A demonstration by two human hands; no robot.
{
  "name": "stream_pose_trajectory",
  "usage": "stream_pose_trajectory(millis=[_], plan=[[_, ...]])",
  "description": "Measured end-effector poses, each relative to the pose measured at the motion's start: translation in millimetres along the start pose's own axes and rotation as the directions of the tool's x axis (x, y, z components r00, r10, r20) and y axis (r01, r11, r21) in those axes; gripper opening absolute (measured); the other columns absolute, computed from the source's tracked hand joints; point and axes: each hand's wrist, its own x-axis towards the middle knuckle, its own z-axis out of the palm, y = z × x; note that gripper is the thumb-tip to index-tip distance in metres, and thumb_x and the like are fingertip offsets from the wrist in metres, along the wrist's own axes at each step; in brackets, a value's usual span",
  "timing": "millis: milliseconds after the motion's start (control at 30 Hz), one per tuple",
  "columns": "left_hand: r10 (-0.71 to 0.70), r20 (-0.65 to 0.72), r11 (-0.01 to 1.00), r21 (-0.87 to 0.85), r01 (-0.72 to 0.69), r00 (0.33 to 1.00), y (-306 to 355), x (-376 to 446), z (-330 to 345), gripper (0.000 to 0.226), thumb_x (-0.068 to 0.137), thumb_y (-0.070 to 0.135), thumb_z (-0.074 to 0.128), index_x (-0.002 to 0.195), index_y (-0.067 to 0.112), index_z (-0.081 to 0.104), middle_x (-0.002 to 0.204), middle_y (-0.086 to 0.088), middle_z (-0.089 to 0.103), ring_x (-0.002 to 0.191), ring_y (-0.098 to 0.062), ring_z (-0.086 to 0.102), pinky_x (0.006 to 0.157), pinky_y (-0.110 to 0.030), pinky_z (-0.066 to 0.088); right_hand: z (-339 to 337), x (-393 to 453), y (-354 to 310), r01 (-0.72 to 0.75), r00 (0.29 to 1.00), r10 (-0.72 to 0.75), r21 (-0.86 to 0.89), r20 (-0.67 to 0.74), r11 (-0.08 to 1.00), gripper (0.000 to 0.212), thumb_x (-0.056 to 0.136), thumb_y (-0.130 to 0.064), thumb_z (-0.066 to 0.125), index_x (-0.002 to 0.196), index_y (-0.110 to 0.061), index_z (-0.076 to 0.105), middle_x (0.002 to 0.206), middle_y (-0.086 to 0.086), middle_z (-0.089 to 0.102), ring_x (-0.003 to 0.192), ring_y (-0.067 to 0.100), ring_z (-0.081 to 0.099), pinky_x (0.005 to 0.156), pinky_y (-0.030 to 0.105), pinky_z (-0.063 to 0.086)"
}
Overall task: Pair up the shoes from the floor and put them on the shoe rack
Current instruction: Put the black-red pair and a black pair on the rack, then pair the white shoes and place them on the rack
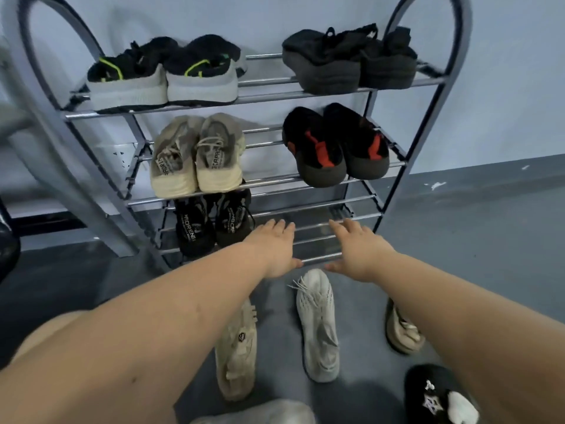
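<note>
Your left hand (pixel 276 250) and right hand (pixel 359 255) both reach out over the bare right half of the shoe rack's (pixel 318 258) lowest shelf, at about twelve o'clock from where you crouch; the fingers (pixel 282 225) of both hands are straight and a little spread, holding nothing, and whether they touch the shelf bars cannot be told. Five pairs already sit on the rack: black-and-grey sneakers (pixel 162 76) at ten o'clock on the top shelf, black chunky shoes (pixel 348 64) at one o'clock beside them, beige sneakers (pixel 195 157) and black shoes with red patches (pixel 334 146) on the middle shelf, and black lettered sneakers (pixel 211 228) on the lowest shelf, just left of your left hand. On the floor, near your wrists, lie a cream shoe (pixel 237 353) at seven o'clock and a white knit sneaker (pixel 318 325) at six o'clock; they look like different models, so they may not be mates. A tan shoe (pixel 400 332) shows at four o'clock, partly hidden by your right forearm, a black slipper with white decoration (pixel 440 396) lies at five o'clock, and a pale shoe (pixel 260 414) pokes in at the bottom edge. You seem to be between pairs, with the free spot in front of you. Next, find two matching shoes on the floor, take one in each hand, and set them side by side in that gap, clear of the black lettered pair.
</note>
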Motion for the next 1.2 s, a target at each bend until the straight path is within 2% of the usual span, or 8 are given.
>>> stream_pose_trajectory(millis=[367, 633, 967, 1200], plan=[[0.123, -0.015, 0.992, 0.024, -0.122, 0.992, 73, 23, -16, 0.083, 0.094, 0.054, 0.037, 0.151, 0.009, -0.004, 0.160, -0.011, -0.003, 0.147, -0.028, 0.000, 0.120, -0.038, 0.007, -20, -44, 88, -0.091, 0.996, 0.091, -0.063, -0.006, 0.994, 0.092, 0.088, -0.058, 0.051, 0.153, -0.024, -0.003, 0.159, 0.008, 0.008, 0.143, 0.031, 0.020, 0.112, 0.045, 0.031], [0.234, -0.049, 0.972, 0.043, -0.232, 0.971, 142, 48, -26, 0.083, 0.094, 0.055, 0.037, 0.151, 0.009, -0.002, 0.160, -0.010, -0.003, 0.147, -0.025, -0.001, 0.120, -0.034, 0.004, -30, -67, 154, -0.071, 0.996, 0.081, -0.188, 0.045, 0.980, 0.088, 0.088, -0.059, 0.050, 0.153, -0.024, 0.001, 0.158, 0.007, 0.013, 0.142, 0.029, 0.024, 0.112, 0.042, 0.031], [0.284, 0.117, 0.953, 0.071, -0.293, 0.952, 206, 93, 26, 0.080, 0.096, 0.054, 0.033, 0.151, 0.011, -0.005, 0.160, -0.008, -0.005, 0.148, -0.023, -0.003, 0.119, -0.034, 0.002, 23, -66, 251, -0.187, 0.970, 0.210, -0.181, 0.120, 0.966, 0.087, 0.088, -0.058, 0.050, 0.153, -0.024, 0.004, 0.158, 0.007, 0.014, 0.142, 0.028, 0.026, 0.111, 0.040, 0.032], [0.294, 0.250, 0.955, -0.025, -0.297, 0.923, 226, 132, 67, 0.079, 0.095, 0.054, 0.035, 0.151, 0.014, -0.003, 0.160, -0.007, -0.002, 0.148, -0.022, 0.001, 0.118, -0.034, 0.005, 93, -27, 278, -0.203, 0.955, 0.213, -0.070, 0.208, 0.977, 0.084, 0.089, -0.058, 0.049, 0.153, -0.023, 0.006, 0.157, 0.008, 0.017, 0.141, 0.030, 0.028, 0.110, 0.042, 0.034]])
